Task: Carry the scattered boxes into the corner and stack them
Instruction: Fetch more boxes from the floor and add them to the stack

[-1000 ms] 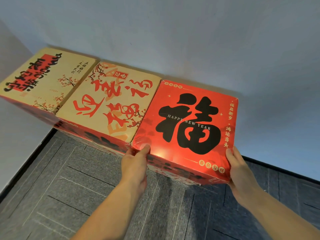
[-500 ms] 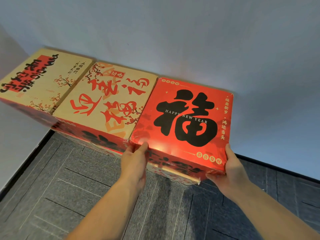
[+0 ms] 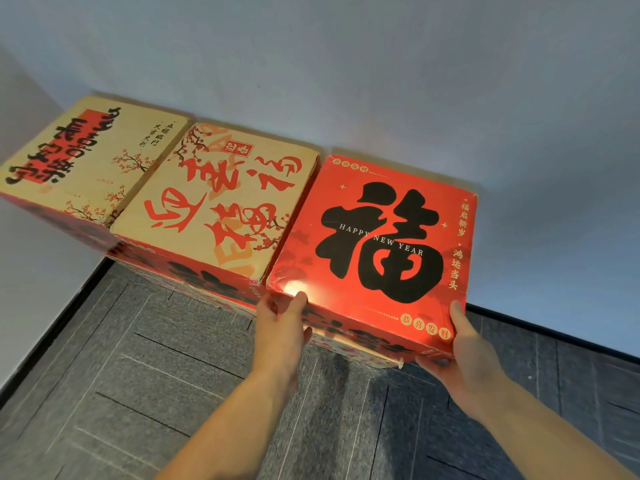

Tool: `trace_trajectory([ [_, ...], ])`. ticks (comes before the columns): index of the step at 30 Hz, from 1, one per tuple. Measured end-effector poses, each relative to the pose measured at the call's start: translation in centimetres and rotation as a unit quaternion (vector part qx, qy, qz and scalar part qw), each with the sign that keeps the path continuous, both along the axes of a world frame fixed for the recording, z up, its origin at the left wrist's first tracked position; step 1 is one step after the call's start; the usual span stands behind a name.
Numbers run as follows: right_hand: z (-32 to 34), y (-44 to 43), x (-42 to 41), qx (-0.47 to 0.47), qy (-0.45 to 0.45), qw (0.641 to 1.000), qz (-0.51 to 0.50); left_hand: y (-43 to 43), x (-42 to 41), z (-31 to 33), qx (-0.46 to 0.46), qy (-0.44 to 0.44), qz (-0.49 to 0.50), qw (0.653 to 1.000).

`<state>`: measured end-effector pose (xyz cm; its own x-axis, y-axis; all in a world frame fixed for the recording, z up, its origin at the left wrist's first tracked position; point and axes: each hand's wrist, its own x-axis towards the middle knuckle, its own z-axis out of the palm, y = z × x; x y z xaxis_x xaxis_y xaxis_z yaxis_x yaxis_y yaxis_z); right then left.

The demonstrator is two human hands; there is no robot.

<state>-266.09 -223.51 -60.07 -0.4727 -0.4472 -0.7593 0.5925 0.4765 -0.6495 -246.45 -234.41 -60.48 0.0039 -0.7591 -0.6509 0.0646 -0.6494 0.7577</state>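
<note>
A red box with a large black character and "HAPPY NEW YEAR" lies at the right end of a row of three box tops along the wall. My left hand holds its near left corner, thumb on the top edge. My right hand grips the near right corner, thumb up the side and fingers curled under the bottom edge. A beige box with red brush writing touches it on the left. Beyond that, a beige box with black writing sits in the corner.
The row rests on lower boxes, of which only red front faces show. A pale wall runs behind the row and a second wall closes the left side. Dark grey carpet tiles cover the floor below my arms.
The red box has shifted slightly back and left, closer to the wall and the middle box. My right hand's fingers have slipped under its near right corner. My left hand stays at its corner.
</note>
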Motion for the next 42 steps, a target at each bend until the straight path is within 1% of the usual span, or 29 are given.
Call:
trace_trajectory([
  [4, 0.1, -0.1, 0.3, -0.001, 0.007, 0.999, 0.037, -0.1, 0.2, -0.1, 0.015, -0.02, -0.007, 1.0],
  [7, 0.9, -0.3, 0.1, 0.002, 0.016, 0.999, 0.046, -0.5, 0.2, 0.5, 0.018, -0.021, -0.011, 1.0],
  [10, 2.6, -0.3, -0.2, 0.004, 0.062, 0.997, 0.049, -1.0, 0.5, 2.2, 0.015, -0.055, -0.001, 0.998],
  [13, 7.0, -0.6, -0.2, -0.007, 0.113, 0.992, 0.055, -1.3, 1.1, 5.8, -0.008, -0.099, 0.025, 0.995],
  [15, 11.5, -0.8, -0.2, -0.025, 0.14, 0.987, 0.073, -1.4, 1.1, 9.8, -0.042, -0.111, 0.015, 0.993],
  [17, 16.0, -1.1, -0.1, -0.059, 0.172, 0.978, 0.104, -1.7, 0.8, 14.5, -0.088, -0.117, -0.023, 0.989],
  [22, 30.1, -2.6, -0.9, -0.155, 0.276, 0.942, 0.113, -3.1, -0.8, 30.1, -0.228, -0.097, -0.118, 0.962],
  [25, 38.9, -3.7, -1.0, -0.218, 0.322, 0.915, 0.11, -3.9, -0.6, 40.1, -0.283, -0.061, -0.11, 0.951],
  [28, 47.9, -4.1, -0.5, -0.279, 0.326, 0.898, 0.096, -4.6, 0.4, 49.8, -0.323, -0.03, -0.089, 0.942],
  [31, 55.8, -3.3, 0.5, -0.311, 0.335, 0.886, 0.083, -4.0, 2.1, 58.7, -0.39, -0.016, -0.086, 0.917],
  [33, 60.0, -2.3, 1.2, -0.326, 0.34, 0.879, 0.076, -3.2, 3.1, 63.5, -0.414, -0.012, -0.087, 0.906],
  [37, 66.2, -0.1, 2.7, -0.36, 0.359, 0.858, 0.079, -1.4, 5.2, 69.6, -0.463, -0.004, -0.066, 0.884],
  [42, 69.1, 1.6, 3.8, -0.376, 0.388, 0.839, 0.07, -0.2, 6.3, 72.1, -0.512, 0.017, -0.066, 0.856],
])
